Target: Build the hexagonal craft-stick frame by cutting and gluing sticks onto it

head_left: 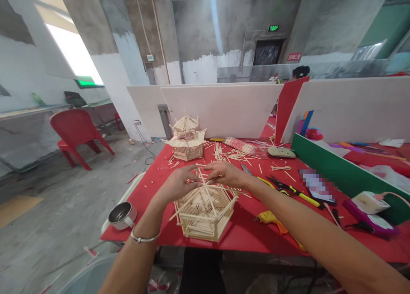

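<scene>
A hexagonal model made of thin wooden sticks (pixel 200 232) stands on the red table in front of me, with a ring-patterned inner floor and several sticks sloping up to a middle point. Above it, my left hand (pixel 179 184) comes in from the left, thumb and forefinger pinching at the raised wooden stick (pixel 200 174). From the other side my right hand (pixel 226 173) reaches the same stick with bent fingers. Both sets of fingertips nearly meet there; their exact contact is small and partly hidden. Behind them sits a taller two-tier stick pavilion (pixel 187 140).
Loose sticks and a bagged stick bundle (pixel 240 145) lie at the back. On the right are pliers (pixel 303 196), a yellow glue gun (pixel 269 217), a blurred-out phone (pixel 317 185) and a green divider (pixel 336 172). A metal mug (pixel 123 215) stands at the left edge.
</scene>
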`<state>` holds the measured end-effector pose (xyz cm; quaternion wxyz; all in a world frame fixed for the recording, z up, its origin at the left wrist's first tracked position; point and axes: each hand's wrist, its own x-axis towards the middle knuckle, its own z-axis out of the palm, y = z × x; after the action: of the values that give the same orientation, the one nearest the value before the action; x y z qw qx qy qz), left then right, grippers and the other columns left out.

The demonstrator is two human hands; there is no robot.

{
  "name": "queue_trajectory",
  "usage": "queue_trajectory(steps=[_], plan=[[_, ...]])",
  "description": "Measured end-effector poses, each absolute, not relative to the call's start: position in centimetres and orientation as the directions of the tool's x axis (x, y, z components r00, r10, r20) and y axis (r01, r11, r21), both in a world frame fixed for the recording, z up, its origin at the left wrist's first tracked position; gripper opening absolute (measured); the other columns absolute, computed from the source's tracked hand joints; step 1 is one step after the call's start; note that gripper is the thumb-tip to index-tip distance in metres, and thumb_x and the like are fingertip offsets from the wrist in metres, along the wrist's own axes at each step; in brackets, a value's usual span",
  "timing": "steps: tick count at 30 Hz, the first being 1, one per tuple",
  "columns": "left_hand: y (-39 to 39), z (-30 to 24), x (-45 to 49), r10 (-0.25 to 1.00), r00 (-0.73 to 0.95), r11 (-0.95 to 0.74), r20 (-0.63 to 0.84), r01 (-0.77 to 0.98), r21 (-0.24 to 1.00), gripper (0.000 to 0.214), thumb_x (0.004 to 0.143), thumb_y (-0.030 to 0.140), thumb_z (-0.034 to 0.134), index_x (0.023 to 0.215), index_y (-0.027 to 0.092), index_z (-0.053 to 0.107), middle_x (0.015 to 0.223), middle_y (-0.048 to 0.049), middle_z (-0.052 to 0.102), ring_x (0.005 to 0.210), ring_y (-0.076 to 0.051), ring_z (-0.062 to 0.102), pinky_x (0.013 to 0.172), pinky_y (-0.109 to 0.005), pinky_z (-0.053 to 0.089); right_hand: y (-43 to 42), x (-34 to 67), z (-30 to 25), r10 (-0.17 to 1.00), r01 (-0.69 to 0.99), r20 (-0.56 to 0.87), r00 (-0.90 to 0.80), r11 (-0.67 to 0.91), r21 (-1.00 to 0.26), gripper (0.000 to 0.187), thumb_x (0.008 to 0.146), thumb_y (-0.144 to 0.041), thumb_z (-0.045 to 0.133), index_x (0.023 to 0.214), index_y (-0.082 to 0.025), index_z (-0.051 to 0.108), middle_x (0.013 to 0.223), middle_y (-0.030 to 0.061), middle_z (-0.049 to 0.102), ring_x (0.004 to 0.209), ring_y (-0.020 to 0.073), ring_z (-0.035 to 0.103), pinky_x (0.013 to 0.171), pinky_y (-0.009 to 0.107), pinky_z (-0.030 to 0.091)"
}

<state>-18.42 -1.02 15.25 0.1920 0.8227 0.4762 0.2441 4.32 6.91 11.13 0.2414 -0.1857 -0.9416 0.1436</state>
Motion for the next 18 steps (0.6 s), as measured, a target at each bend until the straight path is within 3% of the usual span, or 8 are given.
queue_trajectory(steps=[5, 12, 18], plan=[[-0.94, 14.89, -18.49, 0.877, 0.418, -0.478, 0.239, 0.694, 0.539, 0.014, 0.081, 0.032, 0.067, 0.080, 0.024, 0.079, 0.134, -0.0098, 0.062, 0.119, -0.026, 0.062, 0.099, -0.038, 0.048, 6.78, 4.31, 11.27, 0.402, 0.253, 0.416, -0.816, 0.894, -0.369, 0.015, 0.087, -0.027, 0.067, 0.097, -0.027, 0.078, 0.125, 0.0075, 0.068, 0.110, 0.0220, 0.064, 0.095, 0.037, 0.045], [-0.80, 14.52, -18.60, 0.874, 0.413, -0.482, 0.254, 0.682, 0.550, 0.015, 0.081, 0.032, 0.067, 0.082, 0.023, 0.080, 0.135, -0.0110, 0.061, 0.120, -0.027, 0.061, 0.099, -0.038, 0.048, 6.50, 4.32, 11.75, 0.430, 0.261, 0.385, -0.817, 0.871, -0.417, 0.017, 0.085, -0.023, 0.067, 0.095, -0.032, 0.077, 0.135, 0.0019, 0.061, 0.112, 0.0189, 0.063, 0.096, 0.035, 0.044], [-0.83, 14.47, -18.59, 0.873, 0.409, -0.484, 0.265, 0.664, 0.569, 0.014, 0.081, 0.032, 0.068, 0.080, 0.024, 0.080, 0.133, -0.0094, 0.062, 0.123, -0.028, 0.059, 0.097, -0.037, 0.049, 6.48, 4.33, 11.76, 0.433, 0.274, 0.388, -0.814, 0.874, -0.401, 0.016, 0.085, -0.023, 0.068, 0.095, -0.030, 0.078, 0.130, 0.0040, 0.064, 0.114, 0.0202, 0.063, 0.097, 0.036, 0.044]])
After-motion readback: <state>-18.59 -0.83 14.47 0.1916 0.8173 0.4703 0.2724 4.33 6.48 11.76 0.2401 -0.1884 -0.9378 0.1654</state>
